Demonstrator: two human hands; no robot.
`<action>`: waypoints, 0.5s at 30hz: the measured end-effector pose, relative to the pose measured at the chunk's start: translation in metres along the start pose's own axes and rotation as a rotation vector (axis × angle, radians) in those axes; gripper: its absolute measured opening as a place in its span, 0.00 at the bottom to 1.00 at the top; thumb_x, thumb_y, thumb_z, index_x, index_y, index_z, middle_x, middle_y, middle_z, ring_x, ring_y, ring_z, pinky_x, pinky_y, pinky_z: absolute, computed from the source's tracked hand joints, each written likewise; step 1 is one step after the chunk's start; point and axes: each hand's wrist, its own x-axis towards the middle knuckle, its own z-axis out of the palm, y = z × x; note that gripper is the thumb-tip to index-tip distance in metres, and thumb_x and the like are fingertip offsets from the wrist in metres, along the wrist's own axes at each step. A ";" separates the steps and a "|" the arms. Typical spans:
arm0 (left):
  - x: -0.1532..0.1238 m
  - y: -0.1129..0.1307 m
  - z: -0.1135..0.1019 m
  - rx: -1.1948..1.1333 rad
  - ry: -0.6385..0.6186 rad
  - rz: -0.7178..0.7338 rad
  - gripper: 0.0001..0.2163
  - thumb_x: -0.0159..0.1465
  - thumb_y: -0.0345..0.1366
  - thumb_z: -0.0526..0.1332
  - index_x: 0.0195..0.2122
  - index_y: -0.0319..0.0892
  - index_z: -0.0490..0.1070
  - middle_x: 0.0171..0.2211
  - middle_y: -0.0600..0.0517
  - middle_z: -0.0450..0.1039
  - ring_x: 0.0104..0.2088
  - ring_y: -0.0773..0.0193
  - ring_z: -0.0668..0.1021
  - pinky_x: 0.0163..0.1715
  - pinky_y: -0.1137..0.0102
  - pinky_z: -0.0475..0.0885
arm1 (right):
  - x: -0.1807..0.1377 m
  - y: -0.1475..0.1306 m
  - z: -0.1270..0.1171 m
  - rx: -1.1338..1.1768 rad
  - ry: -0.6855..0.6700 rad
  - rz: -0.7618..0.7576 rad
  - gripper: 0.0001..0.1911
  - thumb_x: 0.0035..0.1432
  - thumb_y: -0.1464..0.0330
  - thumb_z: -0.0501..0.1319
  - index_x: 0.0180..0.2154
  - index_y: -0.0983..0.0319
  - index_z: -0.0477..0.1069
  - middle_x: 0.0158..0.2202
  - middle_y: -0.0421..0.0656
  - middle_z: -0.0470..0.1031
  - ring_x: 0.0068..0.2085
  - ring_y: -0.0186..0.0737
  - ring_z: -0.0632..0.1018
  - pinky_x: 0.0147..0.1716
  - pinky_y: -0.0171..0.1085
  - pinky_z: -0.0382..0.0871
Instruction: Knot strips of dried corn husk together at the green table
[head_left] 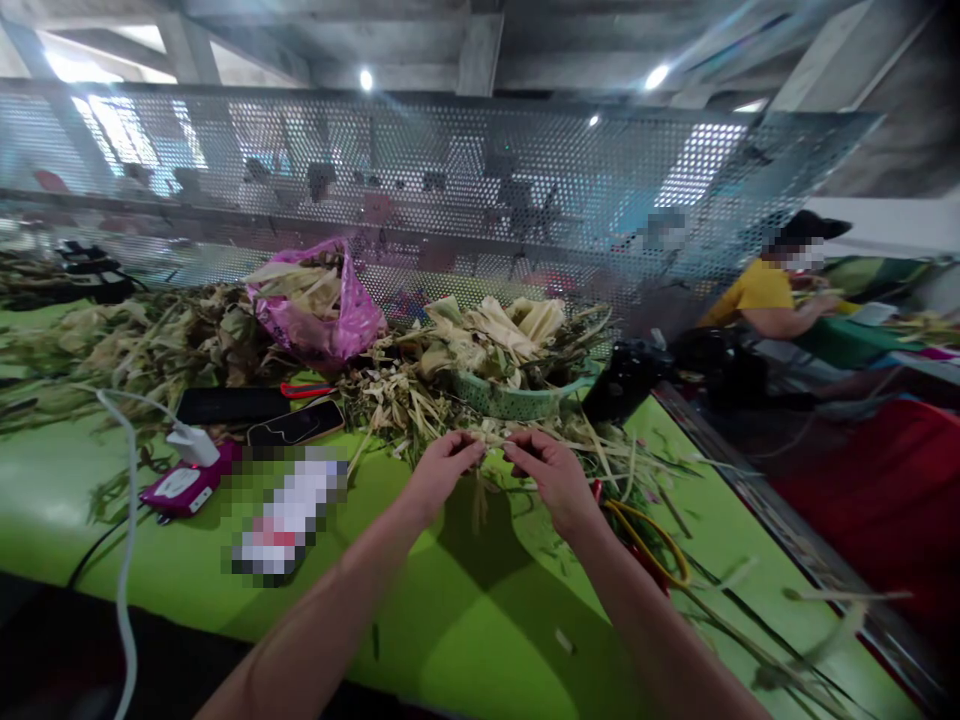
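Over the green table my left hand [442,468] and my right hand [556,475] are close together, thumbs and fingers pinched. Between them runs a pale strip of dried plant husk [492,440], gripped at both sides. Loose ends of it seem to hang below the fingers. Just beyond my hands stands a green plastic basket [499,398] heaped with dried husks [517,330]. Plant scraps [397,400] lie left of the basket. Beside my right wrist is a tool with yellow looped handles [679,560], partly hidden by the arm.
A pink plastic bag [352,325] holds more husks, next to a leaf pile [187,335]. Leftward lie a phone [296,424], a red-handled cutter [306,391] and a purple power strip [191,485] with a white cable [129,530]. A perforated metal screen [420,210] rises behind; a person [765,290] sits right.
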 end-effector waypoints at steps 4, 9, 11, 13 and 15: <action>0.001 0.001 0.000 -0.049 -0.064 -0.025 0.12 0.52 0.41 0.67 0.30 0.37 0.71 0.24 0.55 0.68 0.25 0.71 0.68 0.29 0.74 0.63 | -0.001 0.001 0.000 0.005 0.013 0.009 0.16 0.47 0.56 0.66 0.31 0.63 0.72 0.28 0.40 0.71 0.27 0.35 0.68 0.28 0.35 0.66; 0.001 0.003 0.002 -0.077 -0.003 0.006 0.12 0.53 0.40 0.66 0.31 0.37 0.69 0.24 0.54 0.69 0.25 0.71 0.70 0.29 0.73 0.65 | -0.004 0.000 0.004 0.064 -0.006 0.040 0.16 0.48 0.57 0.66 0.31 0.62 0.70 0.27 0.39 0.70 0.28 0.34 0.69 0.29 0.35 0.66; 0.002 0.003 0.001 -0.065 0.044 0.037 0.12 0.54 0.41 0.66 0.32 0.38 0.69 0.25 0.53 0.70 0.26 0.70 0.71 0.30 0.73 0.65 | -0.006 0.000 0.007 0.124 -0.051 0.057 0.16 0.51 0.56 0.65 0.35 0.62 0.70 0.31 0.40 0.72 0.31 0.36 0.71 0.32 0.36 0.67; 0.003 0.003 0.000 -0.062 0.089 0.058 0.12 0.53 0.41 0.67 0.32 0.38 0.68 0.25 0.54 0.70 0.26 0.69 0.72 0.30 0.72 0.66 | -0.008 0.000 0.008 0.120 -0.118 0.080 0.16 0.51 0.57 0.64 0.35 0.61 0.70 0.31 0.40 0.72 0.31 0.37 0.72 0.33 0.37 0.68; 0.003 0.002 -0.001 -0.092 0.113 0.064 0.12 0.53 0.40 0.67 0.31 0.39 0.68 0.24 0.55 0.69 0.26 0.70 0.72 0.30 0.73 0.66 | -0.010 0.000 0.009 0.054 -0.164 0.068 0.14 0.51 0.58 0.65 0.33 0.62 0.70 0.27 0.39 0.71 0.29 0.36 0.71 0.31 0.37 0.67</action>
